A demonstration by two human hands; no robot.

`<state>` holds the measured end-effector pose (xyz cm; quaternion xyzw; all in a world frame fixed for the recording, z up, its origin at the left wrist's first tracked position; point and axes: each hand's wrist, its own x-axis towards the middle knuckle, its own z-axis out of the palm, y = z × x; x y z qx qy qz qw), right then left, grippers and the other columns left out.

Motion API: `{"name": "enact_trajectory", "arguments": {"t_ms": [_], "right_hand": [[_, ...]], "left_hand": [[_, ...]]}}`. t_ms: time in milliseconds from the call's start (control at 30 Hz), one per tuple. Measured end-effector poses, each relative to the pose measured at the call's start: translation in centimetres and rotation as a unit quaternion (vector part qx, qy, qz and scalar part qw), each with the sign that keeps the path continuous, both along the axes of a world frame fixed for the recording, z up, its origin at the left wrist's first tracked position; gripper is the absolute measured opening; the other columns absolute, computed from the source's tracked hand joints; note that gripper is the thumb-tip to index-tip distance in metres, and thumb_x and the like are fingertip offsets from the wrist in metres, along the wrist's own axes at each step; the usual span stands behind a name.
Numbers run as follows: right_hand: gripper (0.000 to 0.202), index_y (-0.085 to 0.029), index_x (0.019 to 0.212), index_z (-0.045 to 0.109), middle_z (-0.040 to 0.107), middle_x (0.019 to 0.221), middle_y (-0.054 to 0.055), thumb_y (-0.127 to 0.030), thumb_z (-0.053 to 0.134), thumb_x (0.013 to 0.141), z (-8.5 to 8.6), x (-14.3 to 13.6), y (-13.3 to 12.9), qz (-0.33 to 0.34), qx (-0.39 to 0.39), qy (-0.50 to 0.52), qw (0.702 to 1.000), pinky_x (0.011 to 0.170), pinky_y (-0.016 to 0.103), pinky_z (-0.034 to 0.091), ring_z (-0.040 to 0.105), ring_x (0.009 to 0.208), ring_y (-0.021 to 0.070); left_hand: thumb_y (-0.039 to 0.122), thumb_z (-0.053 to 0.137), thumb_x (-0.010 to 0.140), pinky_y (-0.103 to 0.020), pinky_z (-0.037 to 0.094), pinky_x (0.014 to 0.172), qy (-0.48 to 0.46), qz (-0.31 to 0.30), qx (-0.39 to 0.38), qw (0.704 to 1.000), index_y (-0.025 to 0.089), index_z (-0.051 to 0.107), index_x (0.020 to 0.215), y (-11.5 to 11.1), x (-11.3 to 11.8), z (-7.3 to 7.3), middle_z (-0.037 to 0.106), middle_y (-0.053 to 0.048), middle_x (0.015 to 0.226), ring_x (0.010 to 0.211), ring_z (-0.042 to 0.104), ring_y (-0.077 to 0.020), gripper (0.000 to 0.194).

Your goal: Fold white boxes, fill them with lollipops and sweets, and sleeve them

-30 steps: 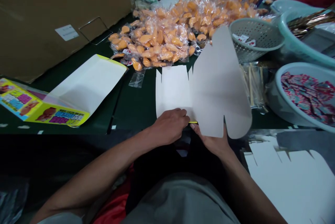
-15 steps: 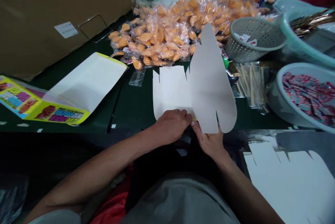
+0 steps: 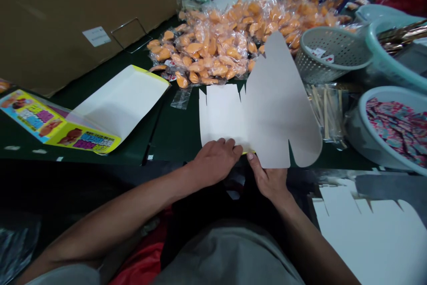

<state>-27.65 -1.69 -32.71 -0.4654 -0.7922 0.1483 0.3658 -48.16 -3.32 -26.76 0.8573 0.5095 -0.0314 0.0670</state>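
Observation:
A partly folded cardboard box blank (image 3: 224, 109), white inside, lies at the front edge of the dark green table with its large side panel (image 3: 278, 107) slanting up on the right. My left hand (image 3: 218, 160) has its fingers curled over the near edge of the blank, pressing on the crease. My right hand (image 3: 271, 183) grips the same edge beside it, thumb on top and the other fingers hidden under the panel. A strip of yellow print shows between the two hands. To the left stands another part-folded box (image 3: 111, 105) with a yellow printed outside.
Orange pieces in clear bags (image 3: 213, 49) are heaped behind the blank. On the right are a grey perforated basket (image 3: 333, 67), a tub (image 3: 358, 134) of small packets and bagged wooden sticks (image 3: 326, 114). Flat blanks (image 3: 370, 236) lie lower right; a large carton (image 3: 83, 9) stands left.
The blank's large panel has spread further out to the right. Both hands keep their hold on the near edge. The whole view has shifted slightly.

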Motion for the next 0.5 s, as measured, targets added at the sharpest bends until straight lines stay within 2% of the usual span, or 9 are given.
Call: {"name": "enact_trajectory", "arguments": {"t_ms": [67, 167, 267, 400, 500], "right_hand": [[0.028, -0.019, 0.121, 0.076, 0.076, 0.121, 0.013, -0.039, 0.063, 0.104, -0.1, -0.2, -0.2, -0.016, -0.014, 0.026, 0.999, 0.119, 0.058, 0.046, 0.066, 0.127, 0.0336], [0.029, -0.018, 0.123, 0.074, 0.075, 0.121, 0.012, -0.038, 0.064, 0.104, 0.0, -0.7, -0.3, -0.037, -0.036, 0.067, 0.996, 0.116, 0.054, 0.049, 0.069, 0.121, 0.0303], [0.027, -0.018, 0.120, 0.075, 0.076, 0.116, 0.012, -0.037, 0.066, 0.103, 0.1, -1.0, -0.3, -0.034, -0.030, 0.081, 0.996, 0.115, 0.053, 0.050, 0.071, 0.115, 0.0288], [0.035, -0.016, 0.130, 0.072, 0.073, 0.131, 0.015, -0.037, 0.066, 0.104, 0.1, -1.0, -0.3, -0.030, -0.015, 0.076, 0.997, 0.121, 0.055, 0.044, 0.064, 0.132, 0.0315], [0.039, -0.017, 0.134, 0.072, 0.072, 0.134, 0.014, -0.041, 0.065, 0.104, -0.2, -0.9, -0.5, -0.039, -0.028, 0.075, 0.996, 0.122, 0.055, 0.043, 0.062, 0.136, 0.0318]], "left_hand": [[0.012, 0.044, 0.103, -0.038, 0.050, 0.068, 0.019, 0.007, 0.010, 1.000, 0.014, 0.062, 0.116, -0.2, 0.1, -0.2, 0.066, -0.012, 0.100, 0.088, 0.067, -0.0295, 0.022], [0.010, 0.042, 0.102, -0.038, 0.050, 0.066, 0.034, 0.009, -0.003, 0.999, 0.013, 0.062, 0.116, -0.3, 0.1, -0.3, 0.067, -0.013, 0.097, 0.088, 0.068, -0.0306, 0.024], [0.013, 0.046, 0.101, -0.037, 0.050, 0.066, -0.002, -0.002, -0.018, 1.000, 0.015, 0.061, 0.114, -0.1, -0.3, -0.2, 0.068, -0.011, 0.096, 0.088, 0.068, -0.0288, 0.020], [0.010, 0.053, 0.093, -0.037, 0.051, 0.067, -0.021, -0.029, -0.043, 0.998, 0.016, 0.059, 0.120, 0.2, -1.2, 0.3, 0.068, -0.011, 0.100, 0.089, 0.067, -0.0289, 0.029], [0.008, 0.052, 0.093, -0.037, 0.051, 0.068, -0.017, -0.041, -0.062, 0.997, 0.015, 0.059, 0.121, 0.4, -1.6, 0.6, 0.068, -0.012, 0.100, 0.085, 0.068, -0.0281, 0.029]]}}
